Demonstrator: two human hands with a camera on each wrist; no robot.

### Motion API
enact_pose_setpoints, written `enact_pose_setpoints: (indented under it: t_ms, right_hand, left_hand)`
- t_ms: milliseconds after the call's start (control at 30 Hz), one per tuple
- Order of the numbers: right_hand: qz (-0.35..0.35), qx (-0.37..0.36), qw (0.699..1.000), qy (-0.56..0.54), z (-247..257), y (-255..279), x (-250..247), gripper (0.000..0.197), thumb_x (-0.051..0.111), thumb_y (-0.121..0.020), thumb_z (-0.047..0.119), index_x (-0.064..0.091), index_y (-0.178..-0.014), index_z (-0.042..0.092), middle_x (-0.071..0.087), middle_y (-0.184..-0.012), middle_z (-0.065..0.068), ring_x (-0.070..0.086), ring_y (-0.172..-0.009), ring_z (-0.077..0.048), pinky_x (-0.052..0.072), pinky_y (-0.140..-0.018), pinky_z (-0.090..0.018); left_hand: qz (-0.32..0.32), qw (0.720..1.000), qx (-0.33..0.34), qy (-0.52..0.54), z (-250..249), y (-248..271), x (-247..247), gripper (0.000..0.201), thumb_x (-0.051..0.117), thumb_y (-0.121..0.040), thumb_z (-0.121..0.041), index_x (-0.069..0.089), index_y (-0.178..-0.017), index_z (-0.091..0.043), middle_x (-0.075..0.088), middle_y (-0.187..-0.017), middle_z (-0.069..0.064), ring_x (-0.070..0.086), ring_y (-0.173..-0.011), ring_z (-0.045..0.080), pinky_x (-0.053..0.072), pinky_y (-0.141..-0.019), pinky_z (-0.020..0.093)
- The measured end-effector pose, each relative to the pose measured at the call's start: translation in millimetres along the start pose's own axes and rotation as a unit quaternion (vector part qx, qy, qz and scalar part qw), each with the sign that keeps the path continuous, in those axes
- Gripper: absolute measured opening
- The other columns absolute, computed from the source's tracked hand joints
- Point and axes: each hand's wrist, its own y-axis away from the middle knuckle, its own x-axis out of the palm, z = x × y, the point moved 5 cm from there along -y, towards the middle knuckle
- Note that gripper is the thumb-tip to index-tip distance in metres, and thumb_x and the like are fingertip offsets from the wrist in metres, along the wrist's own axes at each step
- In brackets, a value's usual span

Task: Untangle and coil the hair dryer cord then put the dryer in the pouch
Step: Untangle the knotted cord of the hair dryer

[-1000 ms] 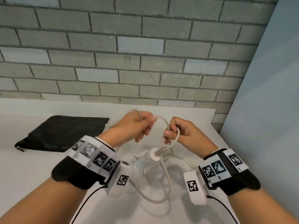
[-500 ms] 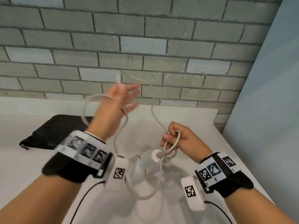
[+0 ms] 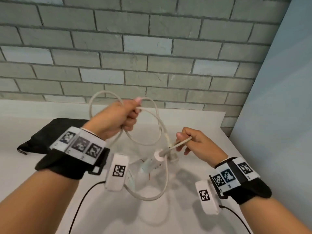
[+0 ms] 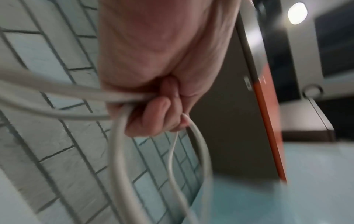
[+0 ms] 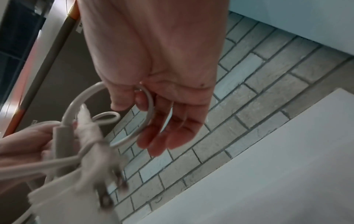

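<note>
The white hair dryer (image 3: 146,166) hangs tilted just above the white table (image 3: 20,174), handle end up. Its beige cord (image 3: 148,198) sags in a loop below it and rises in loops to my left hand (image 3: 135,112), which grips several strands in a fist; the left wrist view shows the fingers (image 4: 153,119) curled round the cord (image 4: 118,151). My right hand (image 3: 183,139) pinches the cord close to the handle end, between thumb and forefinger, its other fingers loose (image 5: 168,128). The plug (image 5: 107,197) dangles blurred below. The black pouch (image 3: 55,130) lies flat at the left.
A grey brick wall (image 3: 152,48) runs along the table's far edge and a pale blue wall (image 3: 278,115) closes off the right side. Black wrist-camera cables (image 3: 81,205) trail towards me over the near part of the table.
My left hand has come down from its raised, spread-fingered position and closed round the cord loops. The right hand has kept its pinch near the handle and barely moved.
</note>
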Motion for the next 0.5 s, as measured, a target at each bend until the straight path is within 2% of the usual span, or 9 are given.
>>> enact_pose_setpoints:
  t_ms: [67, 167, 267, 333, 433, 500]
  right_hand:
    - [0.009, 0.015, 1.000, -0.018, -0.8, 2.4, 0.6, 0.028, 0.046, -0.093, 0.021, 0.047, -0.069, 0.007, 0.062, -0.068, -0.004, 0.060, -0.059, -0.012, 0.043, -0.052, -0.026]
    - [0.004, 0.033, 0.999, -0.016, 3.5, 3.6, 1.0, 0.024, 0.047, -0.092, 0.017, 0.056, -0.074, 0.003, 0.059, -0.070, -0.003, 0.056, -0.052, -0.012, 0.039, -0.045, -0.022]
    - [-0.013, 0.023, 0.998, 0.050, 7.6, 2.2, 0.6, 0.024, 0.047, -0.091, 0.009, 0.061, -0.072, 0.004, 0.052, -0.069, -0.004, 0.048, -0.050, -0.009, 0.035, -0.044, -0.018]
    - [-0.003, 0.029, 0.997, 0.071, 10.1, 2.1, 3.6, 0.028, 0.046, -0.089, 0.005, 0.059, -0.064, 0.009, 0.050, -0.067, -0.002, 0.046, -0.049, -0.005, 0.033, -0.044, -0.013]
    - [0.039, 0.060, 0.995, 0.063, 15.9, 4.1, 8.1, 0.033, 0.044, -0.088, 0.009, 0.054, -0.056, 0.009, 0.048, -0.047, -0.007, 0.039, -0.039, -0.015, 0.030, -0.041, -0.022]
    - [0.051, 0.061, 0.997, -0.013, 23.0, 5.8, 6.0, 0.037, 0.043, -0.088, 0.009, 0.054, -0.052, 0.004, 0.047, -0.042, -0.012, 0.037, -0.035, -0.019, 0.029, -0.037, -0.024]
  left_hand:
    - [-0.010, 0.998, -0.016, 0.066, -9.2, -4.3, -13.5, 0.043, 0.030, -0.096, -0.040, 0.035, -0.060, -0.017, 0.028, -0.042, -0.011, 0.020, -0.029, 0.001, 0.019, -0.031, 0.013]
    - [-0.029, 0.991, -0.027, 0.129, -11.8, -7.9, -25.5, 0.046, 0.030, -0.093, -0.049, 0.030, -0.057, -0.019, 0.026, -0.040, -0.011, 0.020, -0.028, 0.001, 0.018, -0.030, 0.013]
    - [-0.003, 0.983, 0.017, 0.185, -20.4, -4.3, -21.0, 0.046, 0.036, -0.089, -0.048, 0.031, -0.053, -0.022, 0.025, -0.042, -0.010, 0.022, -0.028, 0.002, 0.019, -0.029, 0.012]
    - [0.008, 0.980, 0.048, 0.194, -31.1, -3.5, -14.9, 0.043, 0.037, -0.088, -0.044, 0.032, -0.053, -0.021, 0.026, -0.041, -0.009, 0.023, -0.028, 0.002, 0.020, -0.028, 0.011]
    - [-0.051, 0.981, 0.061, 0.177, -32.9, -14.5, -15.1, 0.043, 0.033, -0.096, -0.037, 0.029, -0.057, -0.019, 0.026, -0.040, -0.009, 0.021, -0.029, 0.002, 0.019, -0.030, 0.013]
    - [-0.095, 0.988, 0.024, 0.115, -15.5, -28.1, -17.6, 0.041, 0.033, -0.098, -0.031, 0.030, -0.059, -0.019, 0.025, -0.042, -0.008, 0.020, -0.029, 0.003, 0.018, -0.031, 0.014]
